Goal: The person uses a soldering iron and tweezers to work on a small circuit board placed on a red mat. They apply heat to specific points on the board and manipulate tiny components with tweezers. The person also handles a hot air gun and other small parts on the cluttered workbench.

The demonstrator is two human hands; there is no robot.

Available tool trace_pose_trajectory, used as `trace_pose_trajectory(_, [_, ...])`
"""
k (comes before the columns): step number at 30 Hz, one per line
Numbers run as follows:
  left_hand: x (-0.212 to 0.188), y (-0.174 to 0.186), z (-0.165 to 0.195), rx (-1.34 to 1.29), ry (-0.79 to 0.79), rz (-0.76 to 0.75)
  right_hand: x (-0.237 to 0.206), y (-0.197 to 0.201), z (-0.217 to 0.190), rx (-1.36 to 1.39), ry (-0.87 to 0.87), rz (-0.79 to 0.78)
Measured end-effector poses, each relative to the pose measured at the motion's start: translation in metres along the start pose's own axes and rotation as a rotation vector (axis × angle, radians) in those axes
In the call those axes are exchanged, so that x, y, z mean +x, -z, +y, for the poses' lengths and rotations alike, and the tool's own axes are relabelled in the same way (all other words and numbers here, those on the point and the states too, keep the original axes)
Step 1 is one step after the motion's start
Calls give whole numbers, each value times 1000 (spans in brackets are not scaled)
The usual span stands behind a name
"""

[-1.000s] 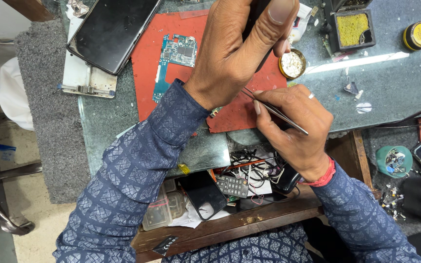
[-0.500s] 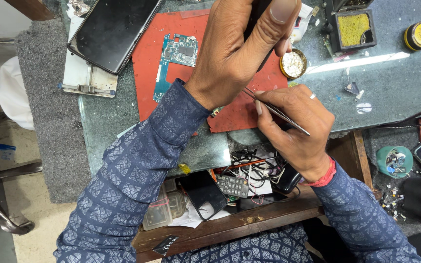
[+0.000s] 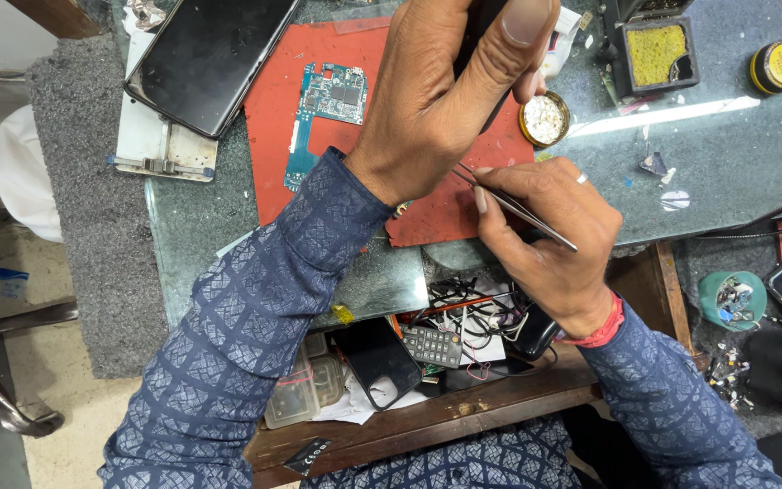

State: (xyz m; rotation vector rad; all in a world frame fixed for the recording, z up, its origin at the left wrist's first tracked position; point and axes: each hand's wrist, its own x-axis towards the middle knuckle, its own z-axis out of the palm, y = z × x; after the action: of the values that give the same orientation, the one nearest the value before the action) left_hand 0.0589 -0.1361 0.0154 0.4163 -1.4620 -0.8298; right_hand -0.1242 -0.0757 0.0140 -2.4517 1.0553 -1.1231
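Nothing much has shifted since the earlier frame: my left hand [image 3: 450,100] stays clenched around a dark object [image 3: 477,41], raised above the red mat [image 3: 273,136], seemingly to bring it close for fine work, while my right hand [image 3: 549,240] keeps pinching the tweezers [image 3: 522,208], tips aimed under the left palm; the blue circuit board [image 3: 323,113] lies on the mat, set aside on the worktop [image 3: 726,172]

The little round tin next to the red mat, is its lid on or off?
Off. The small round tin sits open beside the red mat, and you can see whitish, crumbly stuff inside. No lid for it shows nearby.
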Motion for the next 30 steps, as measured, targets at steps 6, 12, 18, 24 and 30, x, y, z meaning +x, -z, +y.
trace_pose_trajectory(6, [0,0,-2,14,-4,8,0,0,0,-5,4,-2])
trace_pose_trajectory(12, [1,0,-3,13,-13,6,1,0,1,-2,3,-1])
trace_pose_trajectory(18, [1,1,-2,20,-13,7,1,0,1,1,2,-5])
trace_pose_trajectory(24, [2,0,-1,12,-9,11,1,0,1,-2,2,-7])
trace_pose_trajectory(30, [1,0,4,10,19,14,1,1,1,-2,-3,-3])
